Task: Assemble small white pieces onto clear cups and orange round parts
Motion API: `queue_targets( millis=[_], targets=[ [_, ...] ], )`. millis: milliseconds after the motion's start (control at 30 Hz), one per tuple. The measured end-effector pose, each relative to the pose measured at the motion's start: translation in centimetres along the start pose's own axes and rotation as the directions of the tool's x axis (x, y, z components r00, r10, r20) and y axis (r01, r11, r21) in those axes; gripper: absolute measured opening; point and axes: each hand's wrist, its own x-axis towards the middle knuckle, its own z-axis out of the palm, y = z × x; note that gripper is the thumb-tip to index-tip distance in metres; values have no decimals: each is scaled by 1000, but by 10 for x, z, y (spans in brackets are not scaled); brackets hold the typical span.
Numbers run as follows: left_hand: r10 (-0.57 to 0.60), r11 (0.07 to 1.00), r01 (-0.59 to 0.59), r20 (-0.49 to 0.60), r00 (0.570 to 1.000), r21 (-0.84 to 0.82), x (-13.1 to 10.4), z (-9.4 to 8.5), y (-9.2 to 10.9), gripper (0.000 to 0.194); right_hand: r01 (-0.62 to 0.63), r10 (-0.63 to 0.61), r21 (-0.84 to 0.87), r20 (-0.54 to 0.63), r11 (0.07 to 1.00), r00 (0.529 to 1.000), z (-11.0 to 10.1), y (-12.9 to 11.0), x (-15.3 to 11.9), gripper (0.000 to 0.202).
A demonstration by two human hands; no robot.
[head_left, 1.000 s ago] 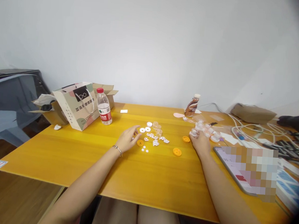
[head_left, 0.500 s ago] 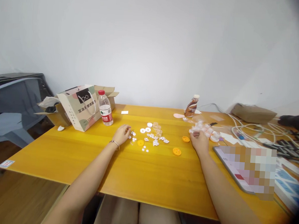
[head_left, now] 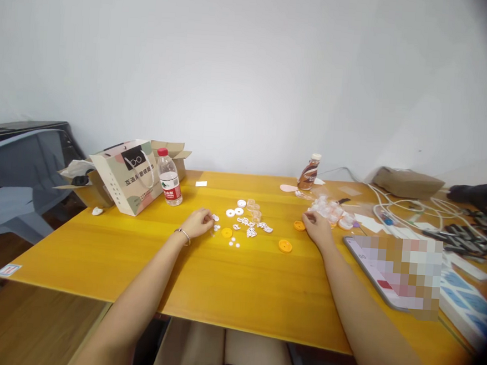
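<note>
Below us, our yellow counter [head_left: 228,281] carries a paper bag [head_left: 127,174] and water bottle [head_left: 167,177]. Our left hand [head_left: 199,223] curls loosely beside small white pieces [head_left: 246,224], pinching one. Our right hand [head_left: 317,226] grips clear plastic cups [head_left: 331,211], near an orange disc [head_left: 299,225].

Yellow table [head_left: 228,281]; orange discs [head_left: 284,245]; white rings [head_left: 230,213]; red-capped bottle [head_left: 169,177].

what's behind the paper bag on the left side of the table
Behind the paper bag an open cardboard box shows its flaps, and the water bottle stands beside them. The box's lower part and contents are hidden.
</note>
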Motion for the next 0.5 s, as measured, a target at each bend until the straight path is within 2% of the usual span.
queue_targets(
  millis=[167,233,300,333,400,500],
  targets=[
    [-7,1000,7,10,1000,9,0,2,3,9,40,-41,-49,-5,998,999,0,1,1,19],
    [-2,1000,2,-20,1000,-1,-2,4,13,9,70,-71,-71,-14,995,997,1,0,0,19],
    [46,998,-47,-40,998,-34,-5,8,32,10,105,-109,-96,-37,990,993,2,-2,0,20],
    [122,989,-125,-41,992,-76,-8,11,43,11,125,-131,-106,-50,986,990,3,-4,-1,21],
    [306,943,-299,24,952,-147,-15,16,66,12,173,-181,-119,-64,978,981,5,-8,-2,23],
    [453,886,-423,168,875,-187,-26,24,90,13,247,-254,-119,-43,962,966,8,-13,-4,23]
  ],
)
